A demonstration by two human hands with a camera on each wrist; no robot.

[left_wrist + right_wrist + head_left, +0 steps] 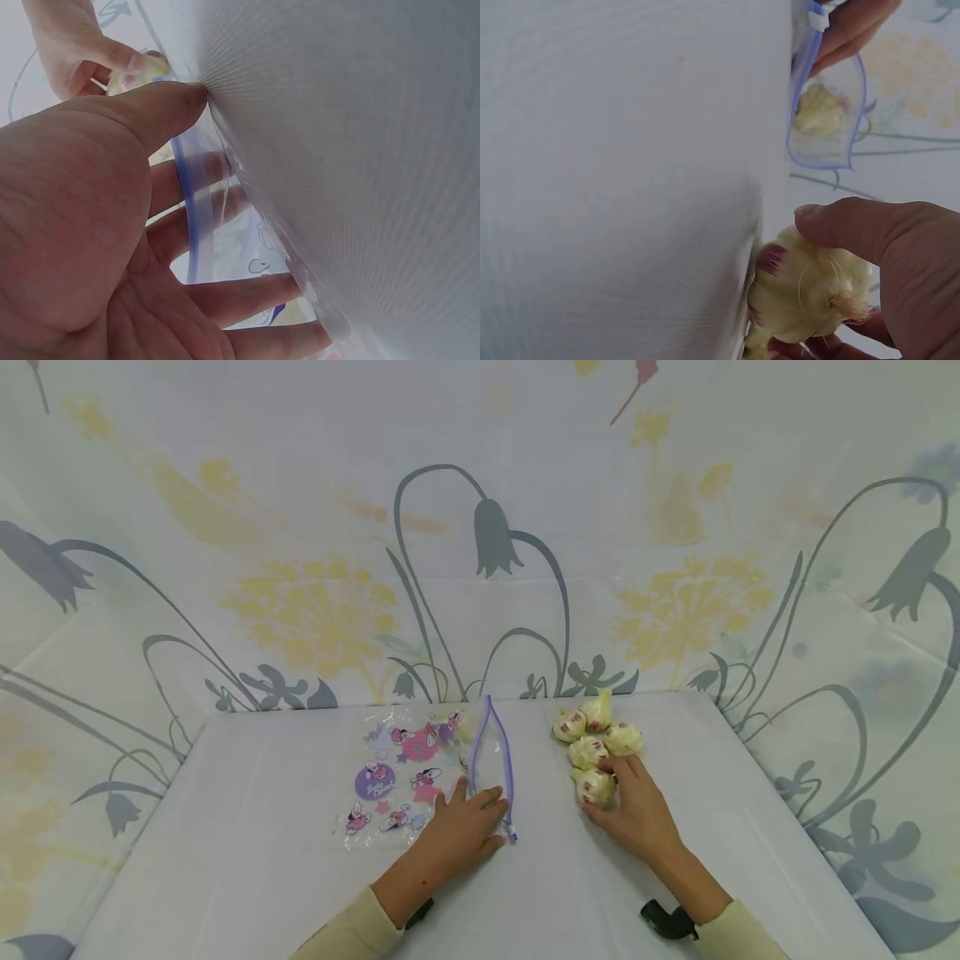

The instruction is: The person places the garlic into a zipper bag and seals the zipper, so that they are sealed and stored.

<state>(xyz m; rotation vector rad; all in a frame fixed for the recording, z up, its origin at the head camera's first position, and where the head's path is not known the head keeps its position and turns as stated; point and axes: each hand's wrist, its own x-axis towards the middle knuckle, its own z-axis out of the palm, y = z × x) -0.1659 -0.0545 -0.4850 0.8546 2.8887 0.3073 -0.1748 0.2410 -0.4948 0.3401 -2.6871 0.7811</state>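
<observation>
Floral cloth (322, 468) behind, right hand (636, 810) gripping a garlic bulb (595, 788), I want the bag (416, 768) steady under the spread left hand (463, 832)

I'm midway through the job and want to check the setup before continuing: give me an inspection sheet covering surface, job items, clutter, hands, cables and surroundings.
Surface: white table.
Job items: clear printed zip bag, lying flat, purple zipper parted; at least one garlic bulb inside; five garlic bulbs clustered to the bag's right.
Clutter: nothing seen.
Hands: left hand rests at the bag's mouth, fingers spread; right hand holds the cluster's nearest bulb between thumb and fingers. Black wrist gear partly shows at both wrists.
Cables: nothing seen.
Surroundings: floral-print backdrop behind and at both sides.
</observation>
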